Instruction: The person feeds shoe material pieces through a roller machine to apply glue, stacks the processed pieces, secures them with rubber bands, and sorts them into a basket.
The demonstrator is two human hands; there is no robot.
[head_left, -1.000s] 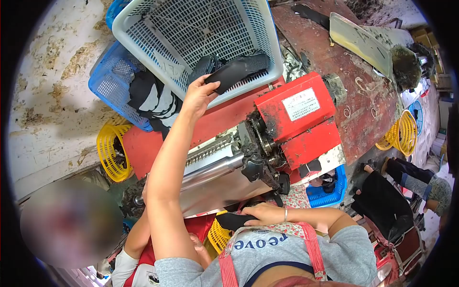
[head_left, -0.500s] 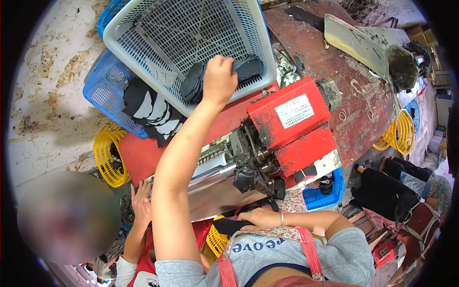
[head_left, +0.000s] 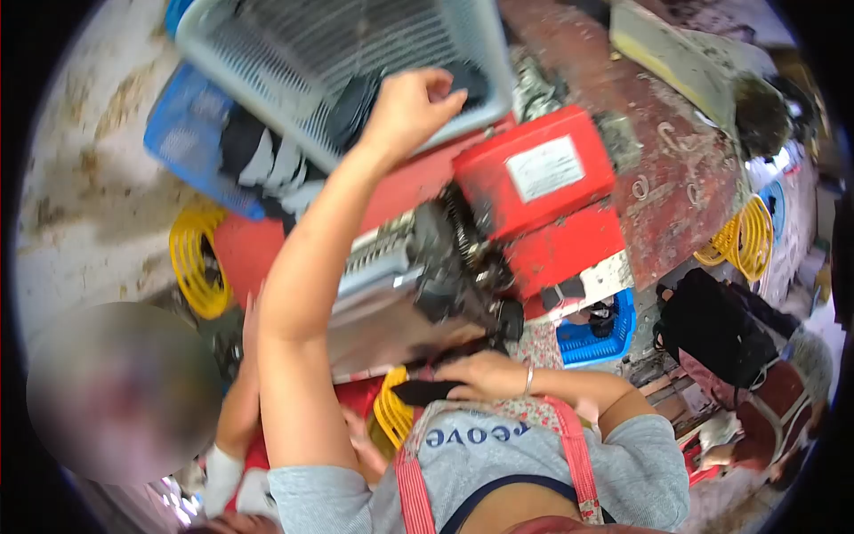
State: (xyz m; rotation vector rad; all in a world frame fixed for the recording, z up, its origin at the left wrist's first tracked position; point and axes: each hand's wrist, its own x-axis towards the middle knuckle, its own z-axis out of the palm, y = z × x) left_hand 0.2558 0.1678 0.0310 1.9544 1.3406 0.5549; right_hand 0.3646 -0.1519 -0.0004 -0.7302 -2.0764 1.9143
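Your right hand (head_left: pixel 489 375), at lower centre of the frame, keeps its grip closed on one black piece (head_left: pixel 422 392), which lies just left of your fingers; its long axis runs roughly sideways and its narrower tip points to the left of the frame. Your left hand (head_left: pixel 414 111) is at upper centre, in front of the crate (head_left: pixel 329 44); its grip is loosely curved, with a narrow gap between thumb and forefinger and nothing visible in that gap, though the other fingers are hidden and you cannot tell from here whether they touch anything. Two dark piles sit in the crate, one on either side of this hand: the left pile (head_left: pixel 351 111) slants from lower left to upper right, while the right pile (head_left: pixel 469 80) is partly covered by your fingers, so its direction is unclear; blur prevents a count of the pieces in either. One red machine (head_left: pixel 565 245) with one white label (head_left: pixel 544 167) stands at centre, below the crate in the frame. A blue basket (head_left: pixel 182 129) with dark and pale scraps is at upper left, and a blue bin (head_left: pixel 589 351) at right of centre. One yellow basket (head_left: pixel 193 267) stands at left, and a yellow tub (head_left: pixel 390 414) is beside your black piece. The tabletop (head_left: pixel 667 178) fills the upper right, bearing one tray (head_left: pixel 672 67). A co-worker's arm (head_left: pixel 240 392) reaches up at lower left.
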